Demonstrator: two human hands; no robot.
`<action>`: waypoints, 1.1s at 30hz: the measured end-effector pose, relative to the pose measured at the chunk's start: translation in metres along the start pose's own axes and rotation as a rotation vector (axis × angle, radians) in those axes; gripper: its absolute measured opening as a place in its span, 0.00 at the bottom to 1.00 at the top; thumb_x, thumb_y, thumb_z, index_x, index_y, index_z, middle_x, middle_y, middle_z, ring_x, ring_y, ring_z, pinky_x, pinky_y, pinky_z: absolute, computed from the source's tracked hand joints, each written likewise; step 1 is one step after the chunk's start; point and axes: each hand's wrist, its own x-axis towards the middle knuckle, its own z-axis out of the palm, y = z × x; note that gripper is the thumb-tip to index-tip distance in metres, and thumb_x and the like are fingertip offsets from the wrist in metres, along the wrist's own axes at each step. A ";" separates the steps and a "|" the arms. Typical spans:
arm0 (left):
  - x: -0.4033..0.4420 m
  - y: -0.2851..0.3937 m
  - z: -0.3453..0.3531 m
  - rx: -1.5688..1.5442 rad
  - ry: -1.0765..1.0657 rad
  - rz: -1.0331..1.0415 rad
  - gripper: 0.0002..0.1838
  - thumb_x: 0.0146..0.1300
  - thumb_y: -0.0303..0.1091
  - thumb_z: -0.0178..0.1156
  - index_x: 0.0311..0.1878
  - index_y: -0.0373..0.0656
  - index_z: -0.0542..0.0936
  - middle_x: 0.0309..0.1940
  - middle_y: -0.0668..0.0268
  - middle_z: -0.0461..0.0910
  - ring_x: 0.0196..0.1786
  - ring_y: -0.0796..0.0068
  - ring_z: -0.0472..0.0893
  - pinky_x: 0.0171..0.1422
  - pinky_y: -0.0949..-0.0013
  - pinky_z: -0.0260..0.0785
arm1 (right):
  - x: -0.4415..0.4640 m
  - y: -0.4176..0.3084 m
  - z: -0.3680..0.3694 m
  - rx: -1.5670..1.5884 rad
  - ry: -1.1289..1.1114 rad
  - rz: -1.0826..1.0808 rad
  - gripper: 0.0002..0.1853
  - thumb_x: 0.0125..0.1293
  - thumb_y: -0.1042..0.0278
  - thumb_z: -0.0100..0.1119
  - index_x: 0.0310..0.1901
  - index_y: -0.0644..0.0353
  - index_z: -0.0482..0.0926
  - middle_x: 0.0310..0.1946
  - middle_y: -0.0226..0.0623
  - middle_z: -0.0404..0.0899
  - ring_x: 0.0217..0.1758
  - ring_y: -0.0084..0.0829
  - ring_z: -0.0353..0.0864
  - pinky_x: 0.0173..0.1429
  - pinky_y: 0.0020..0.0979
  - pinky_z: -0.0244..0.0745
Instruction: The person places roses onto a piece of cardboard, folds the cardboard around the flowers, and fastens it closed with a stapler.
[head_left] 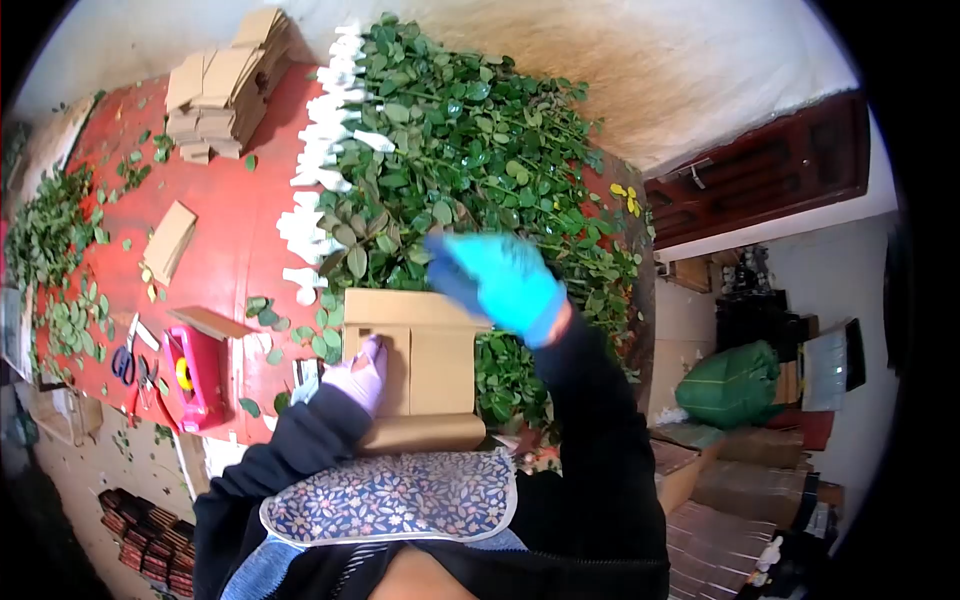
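A creased piece of brown cardboard (435, 365) lies on the red table (225, 250) close to my body. My left hand (362, 378), in a pale purple glove, rests on the cardboard's left part; its fingers look bent, and whether they grip the edge is unclear. My right hand (500, 285), in a bright blue glove, is raised above the cardboard's upper right corner, its fingers smeared by motion. Behind it spreads a large pile of leafy green stems (480, 150), with white-wrapped heads (330, 130) along its left side.
Folded cardboard pieces (220, 90) are stacked at the back left. A pink tape dispenser (200, 375), scissors (124, 362) and pliers-like cutters (148, 385) lie at the left. Loose leaves (75, 320) scatter there. A green sack (728, 385) stands at the right.
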 end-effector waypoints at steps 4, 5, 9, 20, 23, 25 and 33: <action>-0.014 -0.001 0.015 0.081 0.026 -0.101 0.41 0.54 0.33 0.68 0.70 0.32 0.63 0.70 0.46 0.63 0.59 0.49 0.79 0.59 0.57 0.76 | 0.074 0.100 0.031 -0.125 0.078 0.134 0.20 0.68 0.57 0.57 0.57 0.59 0.77 0.46 0.50 0.83 0.49 0.51 0.82 0.53 0.47 0.76; -0.015 0.000 0.015 0.083 0.028 -0.114 0.41 0.53 0.33 0.68 0.70 0.32 0.63 0.70 0.46 0.64 0.59 0.49 0.79 0.60 0.58 0.76 | 0.089 0.141 0.063 -0.136 0.306 0.024 0.17 0.66 0.57 0.58 0.52 0.55 0.77 0.38 0.49 0.83 0.43 0.51 0.82 0.48 0.49 0.76; -0.016 0.008 0.010 0.052 0.050 -0.124 0.42 0.51 0.31 0.69 0.70 0.34 0.65 0.70 0.49 0.65 0.59 0.51 0.79 0.61 0.61 0.75 | 0.148 0.197 0.084 -0.143 0.227 0.082 0.13 0.66 0.58 0.56 0.46 0.55 0.79 0.38 0.48 0.84 0.43 0.52 0.83 0.49 0.50 0.76; -0.017 0.030 -0.004 0.165 0.129 -0.151 0.42 0.45 0.34 0.72 0.68 0.42 0.70 0.67 0.57 0.70 0.57 0.55 0.81 0.57 0.60 0.78 | 0.271 0.277 0.110 -0.415 0.086 0.345 0.23 0.72 0.66 0.42 0.67 0.54 0.70 0.64 0.46 0.74 0.66 0.44 0.74 0.67 0.52 0.65; -0.016 0.035 -0.013 0.096 0.054 -0.215 0.41 0.47 0.32 0.71 0.68 0.43 0.69 0.67 0.57 0.70 0.56 0.54 0.81 0.57 0.59 0.78 | 0.255 0.266 0.083 -0.333 -0.083 0.357 0.19 0.69 0.68 0.47 0.60 0.54 0.74 0.56 0.45 0.80 0.55 0.47 0.82 0.57 0.52 0.73; -0.015 0.038 -0.015 0.152 0.038 -0.224 0.41 0.47 0.32 0.71 0.68 0.44 0.69 0.67 0.57 0.69 0.56 0.53 0.81 0.57 0.59 0.78 | 0.238 0.264 0.073 -0.415 0.068 0.119 0.16 0.66 0.70 0.49 0.54 0.53 0.76 0.47 0.45 0.82 0.48 0.48 0.84 0.50 0.50 0.77; -0.018 0.015 -0.012 0.214 0.058 -0.040 0.43 0.49 0.36 0.71 0.72 0.53 0.68 0.66 0.58 0.70 0.58 0.55 0.80 0.57 0.59 0.77 | 0.032 0.127 -0.033 -0.175 0.321 -0.188 0.20 0.61 0.68 0.63 0.56 0.53 0.79 0.34 0.38 0.79 0.32 0.42 0.80 0.36 0.43 0.74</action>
